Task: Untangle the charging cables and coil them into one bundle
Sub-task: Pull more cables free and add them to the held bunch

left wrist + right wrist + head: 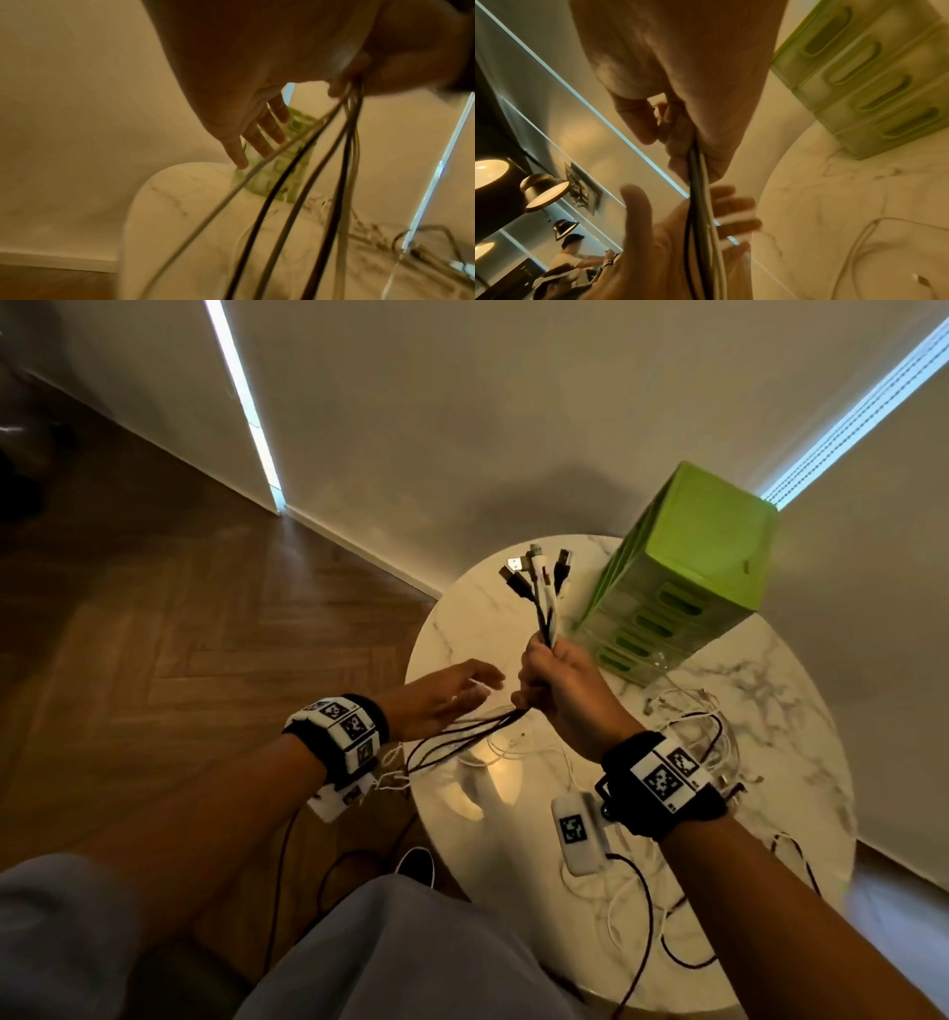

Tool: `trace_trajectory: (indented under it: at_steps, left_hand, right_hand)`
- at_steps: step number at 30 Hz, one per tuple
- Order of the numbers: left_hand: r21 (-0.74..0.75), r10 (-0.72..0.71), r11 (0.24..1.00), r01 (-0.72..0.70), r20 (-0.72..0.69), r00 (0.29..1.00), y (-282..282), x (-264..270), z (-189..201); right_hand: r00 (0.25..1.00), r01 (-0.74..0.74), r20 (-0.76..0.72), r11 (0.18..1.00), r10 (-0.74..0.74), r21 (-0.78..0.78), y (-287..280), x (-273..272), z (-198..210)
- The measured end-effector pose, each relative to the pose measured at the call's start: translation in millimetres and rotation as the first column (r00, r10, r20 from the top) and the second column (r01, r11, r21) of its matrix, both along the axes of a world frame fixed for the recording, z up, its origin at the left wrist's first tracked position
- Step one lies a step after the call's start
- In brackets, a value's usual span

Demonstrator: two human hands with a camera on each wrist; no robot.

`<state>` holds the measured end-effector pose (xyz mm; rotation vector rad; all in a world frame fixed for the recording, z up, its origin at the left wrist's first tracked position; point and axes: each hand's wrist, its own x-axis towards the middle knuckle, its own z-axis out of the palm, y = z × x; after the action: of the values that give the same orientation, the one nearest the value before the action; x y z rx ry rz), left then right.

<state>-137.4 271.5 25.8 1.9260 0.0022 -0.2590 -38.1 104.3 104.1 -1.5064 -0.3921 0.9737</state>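
Head view: right hand (557, 683) grips cables (539, 588) above table (770, 711) edge, seemingly.

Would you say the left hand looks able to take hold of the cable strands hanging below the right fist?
Probably yes: the left hand is open beside the black and white cable strands trailing from the right hand, with nothing between them.

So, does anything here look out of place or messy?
Yes. Loose white and dark cables still lie tangled on the marble table, and some strands hang over its edge. The right hand grips the gathered cables; the left hand is open beside it.
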Motion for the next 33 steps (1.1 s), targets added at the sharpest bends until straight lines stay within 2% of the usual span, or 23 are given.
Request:
trace_trajectory:
  at_steps: [4,6,9,10,11,12,14,15,18,20,23,26,28,33]
  left_hand:
    - [-0.169,-0.073,0.980,0.100,0.163,0.984,-30.4,26.4,29.2]
    - [-0.245,-0.087,0.962,0.117,0.130,0.988,-46.3,37.7,45.1]
    - [-0.248,-0.141,0.957,0.148,0.046,0.989,-72.9,56.9,60.4]
    - [-0.239,-0.166,0.957,0.167,0.023,0.986,-79.8,61.5,63.6]
    - [-0.228,-0.186,0.957,0.181,-0.002,0.983,-87.0,65.5,66.0]
    - [-0.213,-0.197,0.959,0.188,-0.025,0.980,-95.5,71.7,66.0]
    - [-0.163,-0.172,0.974,0.160,-0.059,0.983,-110.8,85.0,61.2]
    - [-0.130,-0.150,0.982,0.139,-0.074,0.986,-117.3,90.5,57.0]
    - [-0.081,-0.065,0.995,0.056,-0.113,0.991,-137.3,107.0,45.5]
    - [-0.051,0.017,0.998,-0.023,-0.109,0.994,-146.3,119.2,42.0]
    - [0.005,0.060,0.998,-0.059,-0.089,0.994,-154.5,138.2,37.0]
    - [-0.090,0.102,0.989,-0.120,-0.177,0.979,-163.5,154.0,28.2]
    - [-0.134,0.117,0.979,-0.153,-0.245,0.962,-171.7,163.2,22.1]
    - [-0.202,0.170,0.947,-0.251,-0.349,0.921,-190.2,182.4,-6.1]
  right_hand:
    - [0.986,-0.151,-0.084,0.985,0.144,-0.082,-27.8,-3.4,-1.8]
    - [0.970,-0.221,-0.127,0.970,0.208,-0.098,-41.9,-5.6,-4.6]
    - [0.962,-0.205,-0.194,0.977,0.190,-0.063,-68.7,-3.0,-8.7]
    - [0.971,-0.200,-0.149,0.977,0.187,-0.075,-75.0,-3.2,-11.4]
    - [0.982,-0.190,-0.019,0.973,0.189,-0.131,-81.0,-4.4,-14.7]
    - [0.967,-0.146,0.172,0.963,0.186,-0.225,-87.6,-6.4,-19.6]
    - [0.841,0.002,0.512,0.946,0.173,-0.323,-94.6,-11.8,-37.2]
    - [0.803,0.049,0.577,0.949,0.148,-0.312,-96.4,-13.8,-47.1]
    - [0.835,0.094,0.546,0.957,0.074,-0.273,-113.1,-7.8,-65.7]
    - [0.868,0.103,0.489,0.930,0.089,-0.352,-128.3,6.1,-70.8]
    - [0.892,0.156,0.449,0.900,0.048,-0.406,-161.4,38.5,-80.2]
    - [0.901,0.266,0.430,0.860,-0.060,-0.436,-201.1,79.2,-92.7]
    - [0.877,0.340,0.471,0.811,-0.091,-0.476,-224.1,107.5,-98.4]
    - [0.848,0.287,0.525,0.776,0.067,-0.562,-238.1,175.0,-122.6]
